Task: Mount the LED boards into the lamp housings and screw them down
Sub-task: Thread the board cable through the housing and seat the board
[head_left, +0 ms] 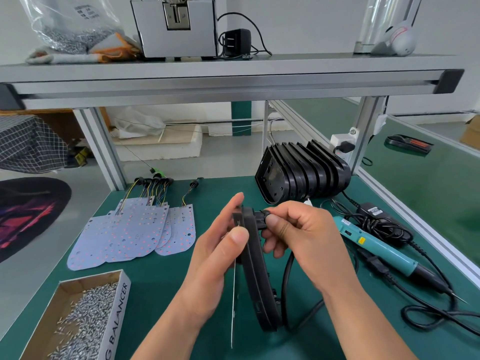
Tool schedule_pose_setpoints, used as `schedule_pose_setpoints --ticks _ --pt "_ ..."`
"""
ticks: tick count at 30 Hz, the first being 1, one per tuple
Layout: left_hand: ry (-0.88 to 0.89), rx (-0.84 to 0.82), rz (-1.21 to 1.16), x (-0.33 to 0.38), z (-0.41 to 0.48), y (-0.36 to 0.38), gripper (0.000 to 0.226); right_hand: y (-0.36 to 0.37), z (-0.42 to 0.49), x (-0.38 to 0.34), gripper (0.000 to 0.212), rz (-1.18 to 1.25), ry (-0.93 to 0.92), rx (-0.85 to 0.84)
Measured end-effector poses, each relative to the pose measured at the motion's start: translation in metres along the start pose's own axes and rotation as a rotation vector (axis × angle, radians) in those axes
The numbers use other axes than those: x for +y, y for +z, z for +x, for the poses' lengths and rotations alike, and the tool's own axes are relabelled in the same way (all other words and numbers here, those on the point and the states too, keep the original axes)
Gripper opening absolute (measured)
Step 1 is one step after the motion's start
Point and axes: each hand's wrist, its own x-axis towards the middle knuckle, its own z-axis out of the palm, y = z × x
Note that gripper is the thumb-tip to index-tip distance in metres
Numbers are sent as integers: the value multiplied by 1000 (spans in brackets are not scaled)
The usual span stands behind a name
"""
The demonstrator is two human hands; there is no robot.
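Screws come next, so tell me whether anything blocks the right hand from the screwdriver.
Nothing visible lies between the right hand and the screwdriver; coiled black cables lie beside it, and the hand pinches the housing's connector.

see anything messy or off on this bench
Nothing looks damaged or spilled. The LED boards lie in a loose fanned pile at left, and the black cords by the screwdriver are tangled at right.
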Motion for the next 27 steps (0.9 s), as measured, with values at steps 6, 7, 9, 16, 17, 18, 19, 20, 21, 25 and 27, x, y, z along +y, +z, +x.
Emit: schedule_pose_setpoints --ticks 6,7,9,16,17,18,19,20,21,25,27 --pt "-47 -6 -151 -1 -3 5 85 -3 -3 -2 20 16 11 -73" --pt "-56 -2 -167 -2 -2 6 84 -4 -2 -3 20 16 26 -92" --pt "-64 -4 -194 -3 -3 7 82 -6 -1 -2 20 -2 39 -94" --pt "-45 3 -139 -4 -3 4 79 1 -1 2 19 85 -21 -34" --pt "-42 2 -122 -4 -3 3 78 1 -1 2 21 65 -33 -23" --pt "-40 -1 -104 -3 -2 2 78 1 -1 2 23 38 -42 -7" --pt "-42 -1 -88 -2 -2 1 77 0 -1 2 25 7 -51 9" --pt "-46 3 -81 -1 -2 1 76 0 -2 1 25 -27 -59 24" --pt "-45 7 -83 -1 -2 1 76 1 -3 0 25 -69 -74 38" --pt "-48 20 -128 4 -4 3 76 7 -4 0 25 -209 -156 83" --pt "-58 17 -167 6 -5 5 79 6 -4 -1 24 -273 -193 78"
